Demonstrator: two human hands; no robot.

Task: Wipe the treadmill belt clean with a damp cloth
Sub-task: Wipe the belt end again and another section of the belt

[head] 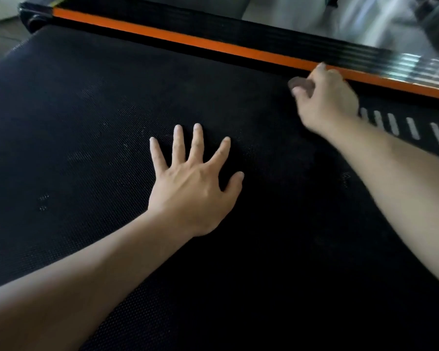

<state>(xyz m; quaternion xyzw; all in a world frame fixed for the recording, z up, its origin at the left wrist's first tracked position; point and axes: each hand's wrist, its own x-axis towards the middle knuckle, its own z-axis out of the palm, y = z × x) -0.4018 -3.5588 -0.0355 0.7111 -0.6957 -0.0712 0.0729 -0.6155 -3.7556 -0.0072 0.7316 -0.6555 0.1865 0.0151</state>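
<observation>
I see the left hand lying flat on the belt, palm down, with all five fingers straight and spread wide. It holds nothing and sits roughly in the middle of the black, finely dotted surface.

The right hand is farther out and to the right, at the far edge of the belt, and it is blurred. Its fingers are curled in, and they seem to pinch a small brownish wad, the cloth, which sticks out on the left side of the fingertips. Through the blur I cannot tell how much of the cloth is tucked into the palm. The cloth touches or sits just over the belt, right beside the orange stripe. It is well apart from the left hand, up and to the right of it.

The orange stripe runs along the whole far side of the belt, with a black ribbed side rail behind it. A row of short white dashes marks the belt just right of the right wrist. A few pale specks show on the belt to the left of the left hand. A grey floor lies beyond the rail.
</observation>
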